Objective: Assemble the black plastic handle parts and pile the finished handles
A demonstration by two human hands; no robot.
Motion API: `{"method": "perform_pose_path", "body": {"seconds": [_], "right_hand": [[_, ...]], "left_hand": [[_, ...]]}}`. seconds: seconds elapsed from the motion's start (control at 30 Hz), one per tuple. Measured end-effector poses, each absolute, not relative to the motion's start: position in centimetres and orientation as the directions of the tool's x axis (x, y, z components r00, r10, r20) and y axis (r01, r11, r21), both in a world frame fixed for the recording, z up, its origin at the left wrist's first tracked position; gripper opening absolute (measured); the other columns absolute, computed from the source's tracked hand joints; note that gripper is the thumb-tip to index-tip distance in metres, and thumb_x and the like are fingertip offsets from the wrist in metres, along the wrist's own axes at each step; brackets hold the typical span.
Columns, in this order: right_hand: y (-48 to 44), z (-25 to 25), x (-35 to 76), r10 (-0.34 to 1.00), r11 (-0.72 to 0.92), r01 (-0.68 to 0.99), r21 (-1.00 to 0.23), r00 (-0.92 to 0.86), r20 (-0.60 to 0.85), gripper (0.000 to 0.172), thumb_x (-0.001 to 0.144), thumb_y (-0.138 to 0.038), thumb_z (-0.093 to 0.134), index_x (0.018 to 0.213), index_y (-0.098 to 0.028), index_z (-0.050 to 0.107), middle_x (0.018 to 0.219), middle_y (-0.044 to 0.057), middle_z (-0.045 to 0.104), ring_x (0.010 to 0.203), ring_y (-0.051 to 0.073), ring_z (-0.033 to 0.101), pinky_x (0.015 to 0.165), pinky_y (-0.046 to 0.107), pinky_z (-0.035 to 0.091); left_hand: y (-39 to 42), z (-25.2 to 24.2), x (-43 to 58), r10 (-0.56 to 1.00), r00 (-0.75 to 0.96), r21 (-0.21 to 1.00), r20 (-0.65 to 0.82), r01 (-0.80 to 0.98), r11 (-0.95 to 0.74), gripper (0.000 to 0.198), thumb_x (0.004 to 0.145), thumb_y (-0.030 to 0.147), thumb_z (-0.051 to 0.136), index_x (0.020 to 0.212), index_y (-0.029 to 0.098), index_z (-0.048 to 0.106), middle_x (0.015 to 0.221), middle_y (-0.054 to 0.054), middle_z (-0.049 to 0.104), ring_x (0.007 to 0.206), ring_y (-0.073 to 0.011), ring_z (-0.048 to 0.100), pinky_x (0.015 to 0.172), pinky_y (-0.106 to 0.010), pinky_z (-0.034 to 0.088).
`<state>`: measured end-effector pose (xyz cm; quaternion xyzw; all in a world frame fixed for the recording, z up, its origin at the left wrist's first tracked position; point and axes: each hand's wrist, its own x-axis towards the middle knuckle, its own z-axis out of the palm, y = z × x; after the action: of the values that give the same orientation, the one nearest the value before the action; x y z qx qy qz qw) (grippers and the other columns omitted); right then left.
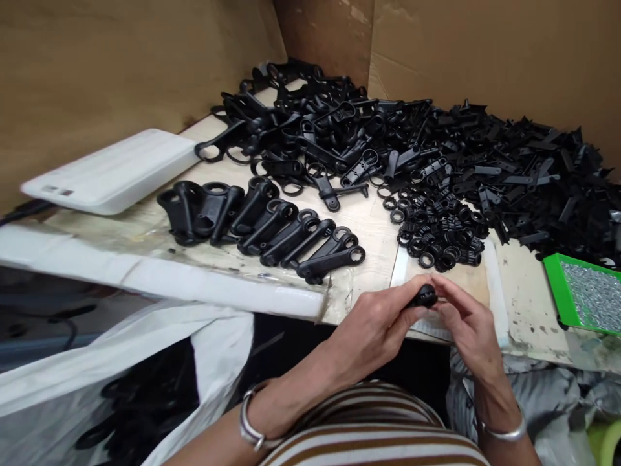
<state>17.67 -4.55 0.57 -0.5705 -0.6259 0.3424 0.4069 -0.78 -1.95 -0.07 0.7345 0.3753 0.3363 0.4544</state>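
My left hand (376, 323) is closed round a black plastic part (427, 296), whose rounded end sticks out toward the right. My right hand (468, 317) meets that end with thumb and fingers pinched together; whatever lies between its fingertips is too small to make out. Just beyond both hands is a heap of small black plastic rings (436, 226). To the left, several black plastic arms (294, 236) with ringed ends lie side by side in a row near the table edge.
Black ringed parts (310, 129) pile up at the back, and flat black pieces (524, 168) on the right. A green tray (555, 291) holds small metal pieces. A white plastic box (121, 168) lies left. Below the edge hangs an open white bag (218, 349) with black parts.
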Motion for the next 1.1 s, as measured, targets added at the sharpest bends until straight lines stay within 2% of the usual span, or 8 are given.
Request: {"method": "perform_pose_path", "body": {"seconds": [0.17,0.27,0.37,0.43,0.53,0.6,0.83,1.1], "right_hand": [[-4.2,0.7,15.8,0.993,0.109,0.564,-0.818,-0.094,0.068,0.044,0.098,-0.041,0.045,0.074,-0.017,0.073,0.057,-0.001,0.065,0.053,0.014,0.061,0.050,0.021,0.049],[-3.5,0.9,15.6,0.987,0.156,0.577,-0.802,-0.112,0.112,0.036,0.096,-0.039,0.049,0.079,-0.018,0.074,0.066,0.000,0.070,0.057,0.015,0.065,0.056,0.023,0.051],[-2.3,1.1,17.2,0.954,0.256,0.680,-0.688,-0.062,0.293,0.026,0.094,-0.037,0.054,0.099,-0.022,0.075,0.094,0.006,0.075,0.085,0.021,0.069,0.082,0.033,0.055],[-1.4,1.0,18.7,0.885,0.278,0.847,-0.452,-0.043,0.464,0.026,0.095,-0.036,0.054,0.105,-0.021,0.073,0.100,0.009,0.072,0.095,0.023,0.066,0.090,0.038,0.052],[-0.3,0.4,20.1,0.850,0.182,0.980,-0.077,-0.117,0.514,0.029,0.096,-0.037,0.052,0.107,-0.017,0.070,0.095,0.011,0.068,0.092,0.024,0.063,0.077,0.035,0.053],[0.0,0.0,20.4,0.867,0.160,0.987,0.010,-0.145,0.477,0.029,0.097,-0.037,0.051,0.106,-0.016,0.069,0.095,0.010,0.067,0.090,0.024,0.063,0.068,0.033,0.052],[-0.6,-0.4,21.0,0.826,0.289,0.934,-0.212,-0.131,0.548,0.018,0.093,-0.034,0.059,0.098,-0.018,0.065,0.099,0.008,0.064,0.080,0.017,0.064,0.070,0.030,0.054],[-1.7,-0.6,21.6,0.882,0.238,0.818,-0.524,0.044,0.470,0.019,0.086,-0.037,0.066,0.080,-0.022,0.057,0.109,0.006,0.072,0.076,0.015,0.067,0.071,0.028,0.056]], "left_hand": [[-2.4,-0.3,-0.6,0.885,0.465,0.947,0.031,0.271,-0.175,0.041,0.095,0.030,0.045,0.132,0.014,0.056,0.056,0.004,0.062,0.049,-0.0129,0.056,0.052,-0.023,0.043],[-2.2,-0.2,-1.3,0.886,0.448,0.893,0.115,0.344,-0.290,0.040,0.097,0.027,0.042,0.133,0.015,0.054,0.071,-0.001,0.070,0.058,-0.0141,0.062,0.057,-0.024,0.046],[-1.5,0.1,-2.5,0.863,0.412,0.683,0.291,0.543,-0.489,0.040,0.099,0.024,0.036,0.134,0.013,0.051,0.090,-0.009,0.073,0.077,-0.0202,0.066,0.071,-0.031,0.050],[-1.0,0.3,-3.3,0.856,0.409,0.466,0.317,0.719,-0.516,0.037,0.098,0.021,0.035,0.127,0.010,0.056,0.090,-0.011,0.070,0.081,-0.0247,0.064,0.074,-0.037,0.049],[-0.1,0.7,-4.1,0.879,0.404,0.165,0.252,0.877,-0.450,0.031,0.094,0.012,0.040,0.114,0.010,0.063,0.088,-0.012,0.065,0.082,-0.0277,0.060,0.071,-0.040,0.046],[0.5,1.2,-4.2,0.894,0.388,0.041,0.224,0.913,-0.407,0.032,0.090,0.005,0.040,0.111,0.011,0.064,0.089,-0.012,0.064,0.083,-0.0279,0.059,0.070,-0.040,0.044],[4.0,3.8,-6.9,0.902,0.421,0.061,0.094,0.902,-0.427,0.021,0.094,0.015,0.048,0.094,0.018,0.069,0.087,-0.008,0.068,0.085,-0.0237,0.060,0.069,-0.035,0.036],[11.9,4.9,-9.7,0.896,0.441,-0.042,0.046,0.897,-0.439,0.027,0.085,0.001,0.049,0.093,0.015,0.070,0.098,-0.011,0.068,0.097,-0.0238,0.056,0.070,-0.032,0.037]]}}
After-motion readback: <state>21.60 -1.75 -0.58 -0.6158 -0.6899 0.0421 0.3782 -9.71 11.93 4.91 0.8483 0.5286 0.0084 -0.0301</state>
